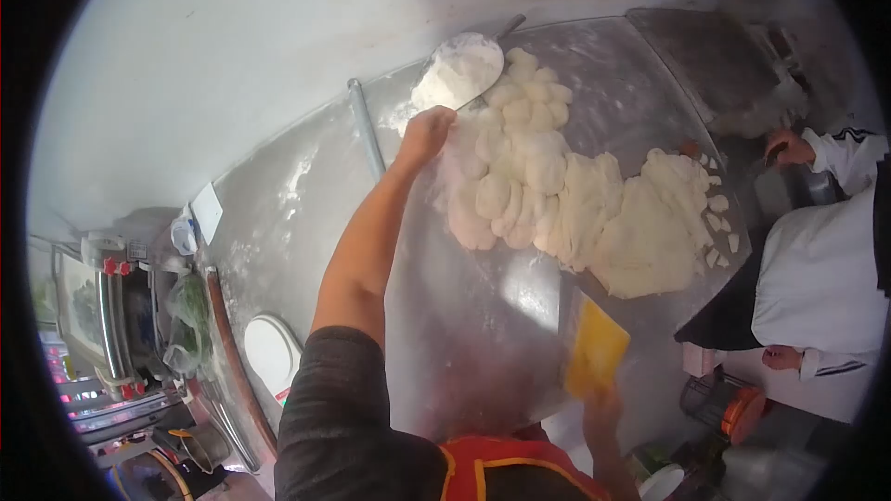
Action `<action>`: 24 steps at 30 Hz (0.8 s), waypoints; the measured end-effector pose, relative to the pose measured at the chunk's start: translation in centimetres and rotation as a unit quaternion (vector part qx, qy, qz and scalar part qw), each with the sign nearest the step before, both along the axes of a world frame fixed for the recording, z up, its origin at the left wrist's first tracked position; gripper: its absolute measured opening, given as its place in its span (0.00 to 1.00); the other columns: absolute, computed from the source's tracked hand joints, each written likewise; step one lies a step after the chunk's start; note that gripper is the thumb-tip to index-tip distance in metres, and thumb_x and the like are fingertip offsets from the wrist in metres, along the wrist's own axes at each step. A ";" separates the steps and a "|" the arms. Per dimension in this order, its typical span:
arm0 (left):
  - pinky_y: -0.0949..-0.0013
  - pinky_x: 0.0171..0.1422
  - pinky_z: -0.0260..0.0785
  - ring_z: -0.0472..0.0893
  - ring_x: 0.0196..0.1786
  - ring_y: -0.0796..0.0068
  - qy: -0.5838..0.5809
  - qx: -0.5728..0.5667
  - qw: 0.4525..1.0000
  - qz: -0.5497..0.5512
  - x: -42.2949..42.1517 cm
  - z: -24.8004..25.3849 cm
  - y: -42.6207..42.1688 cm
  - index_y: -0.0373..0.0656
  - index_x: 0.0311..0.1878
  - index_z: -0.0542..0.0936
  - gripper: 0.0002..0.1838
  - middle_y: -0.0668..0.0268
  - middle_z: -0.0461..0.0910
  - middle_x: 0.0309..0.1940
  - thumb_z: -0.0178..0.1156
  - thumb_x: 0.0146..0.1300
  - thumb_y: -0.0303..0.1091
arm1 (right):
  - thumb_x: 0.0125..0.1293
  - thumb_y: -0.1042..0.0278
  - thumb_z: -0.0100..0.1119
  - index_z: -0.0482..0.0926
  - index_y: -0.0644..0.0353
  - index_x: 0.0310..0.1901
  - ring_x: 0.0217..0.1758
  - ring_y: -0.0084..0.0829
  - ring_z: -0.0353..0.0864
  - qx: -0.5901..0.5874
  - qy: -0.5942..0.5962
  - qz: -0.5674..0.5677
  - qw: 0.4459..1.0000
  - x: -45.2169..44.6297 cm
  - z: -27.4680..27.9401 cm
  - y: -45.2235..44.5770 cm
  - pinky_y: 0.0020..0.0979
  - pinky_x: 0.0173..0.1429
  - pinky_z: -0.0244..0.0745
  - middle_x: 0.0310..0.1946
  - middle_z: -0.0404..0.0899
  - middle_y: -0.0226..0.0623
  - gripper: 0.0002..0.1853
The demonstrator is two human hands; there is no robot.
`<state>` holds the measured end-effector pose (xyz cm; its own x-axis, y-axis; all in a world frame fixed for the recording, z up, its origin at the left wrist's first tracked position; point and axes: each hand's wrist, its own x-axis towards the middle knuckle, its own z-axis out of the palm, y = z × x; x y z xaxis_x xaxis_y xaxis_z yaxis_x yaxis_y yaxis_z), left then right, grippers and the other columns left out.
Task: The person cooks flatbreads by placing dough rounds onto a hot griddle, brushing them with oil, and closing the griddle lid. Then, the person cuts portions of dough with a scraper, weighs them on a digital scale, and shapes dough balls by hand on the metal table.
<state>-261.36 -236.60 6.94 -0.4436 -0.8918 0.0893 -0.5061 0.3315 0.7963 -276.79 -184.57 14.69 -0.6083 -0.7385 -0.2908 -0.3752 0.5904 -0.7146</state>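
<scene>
My left hand (428, 134) reaches across the metal work table (316, 223), its fingers closed beside a metal pan of white flour (459, 70). What those fingers hold, if anything, is hidden. Just to the right, several floured lumps of dough (520, 158) are heaped together. They run into a broad, flattened sheet of dough (650, 232). Low in the picture, my right hand (601, 405) grips a yellow dough scraper (596, 348) over the table's near edge; this hand is slightly blurred.
A grey rod (365, 125) lies left of the flour. On the left stand a kitchen scale (272, 357), a wooden rolling pin (237, 353) and a roller machine (111, 325). Small dough pieces (716, 213) lie near a co-worker in a white apron (817, 260) on the right.
</scene>
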 end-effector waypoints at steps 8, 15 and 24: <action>0.57 0.54 0.70 0.78 0.48 0.54 -0.166 -0.132 0.974 -0.075 -1.7 -0.4 1.9 0.40 0.50 0.75 0.24 0.49 0.78 0.43 0.67 0.54 0.44 | 0.64 0.68 0.54 0.73 0.69 0.50 0.38 0.37 0.83 -0.113 -0.029 -0.036 0.992 -0.1 -1.8 -2.8 0.35 0.43 0.76 0.36 0.82 0.46 0.16; 0.63 0.45 0.72 0.80 0.41 0.65 -0.038 0.004 0.994 -0.103 -3.8 5.6 0.8 0.38 0.51 0.71 0.26 0.55 0.78 0.43 0.67 0.55 0.43 | 0.64 0.67 0.55 0.74 0.68 0.50 0.37 0.38 0.82 -0.079 -0.026 -0.011 0.996 -0.4 -0.5 -2.8 0.36 0.42 0.75 0.36 0.81 0.48 0.16; 0.55 0.50 0.73 0.81 0.44 0.53 -0.211 -0.189 0.958 -0.047 -2.2 -0.6 6.3 0.36 0.40 0.80 0.18 0.51 0.81 0.37 0.64 0.53 0.41 | 0.64 0.67 0.55 0.74 0.70 0.49 0.38 0.38 0.82 -0.090 -0.035 -0.008 0.995 -0.5 -0.4 -2.7 0.35 0.42 0.75 0.36 0.80 0.48 0.16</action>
<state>-263.56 -230.27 6.35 -0.5873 -0.7861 0.1927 -0.7104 0.6147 0.3426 -277.24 -187.30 14.29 -0.6027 -0.7733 -0.1969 -0.3123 0.4557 -0.8336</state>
